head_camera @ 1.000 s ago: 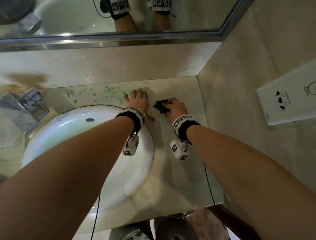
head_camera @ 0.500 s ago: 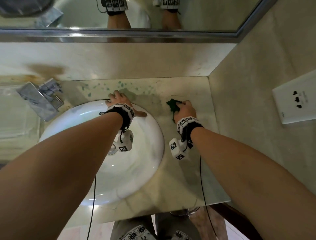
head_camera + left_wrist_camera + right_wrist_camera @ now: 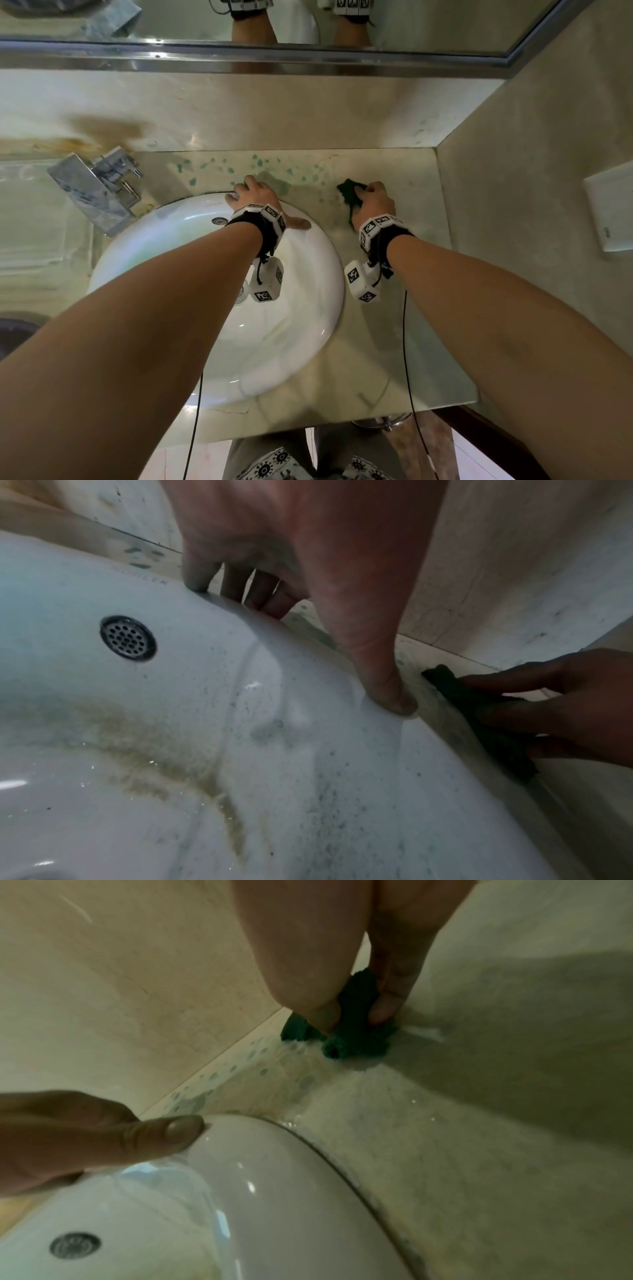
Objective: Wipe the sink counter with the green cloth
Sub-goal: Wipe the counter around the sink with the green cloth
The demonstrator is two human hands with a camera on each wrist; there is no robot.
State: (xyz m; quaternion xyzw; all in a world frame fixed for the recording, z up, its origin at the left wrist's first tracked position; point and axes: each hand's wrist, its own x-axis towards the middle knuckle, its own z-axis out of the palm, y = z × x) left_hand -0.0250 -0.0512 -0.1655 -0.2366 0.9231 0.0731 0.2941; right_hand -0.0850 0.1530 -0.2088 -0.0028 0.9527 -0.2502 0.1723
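A person leans over a bathroom basin, both bare forearms stretched forward and down across it, each wrist strapped with a black band carrying white marker blocks. The right hand [image 3: 375,200] presses a bunched green cloth [image 3: 350,196] onto the pale stone counter [image 3: 394,342], in the strip to the right of the white sink [image 3: 329,274] and short of the back wall. The wrist view shows the thumb on one side and a finger [image 3: 387,1007] on the other, curled down around the wad and pinching it against the wet surface; the cloth [image 3: 356,1031] is crumpled rather than spread flat, with one corner poking out toward the wall. Streaks of water [image 3: 298,1056] run from it toward the basin.

The left hand [image 3: 255,195] braces on the far rim of the sink, fingers bent over the edge onto the counter behind it, thumb [image 3: 390,696] splayed out to the right along the rim and resting on the porcelain. It holds nothing. The two hands sit near each other but apart, with bare counter between the left thumb and the cloth [image 3: 479,718].

Green-blue spots [image 3: 239,164] dot the counter along the back wall behind the left hand. A chrome tap [image 3: 99,192] stands at the left of the basin, and an overflow grille [image 3: 128,638] is set in the bowl wall below the left fingers. A brownish stain [image 3: 164,772] trails down inside the bowl. A mirror [image 3: 171,20] above reflects both wrists, and a white socket plate [image 3: 609,212] sits on the right-hand wall.
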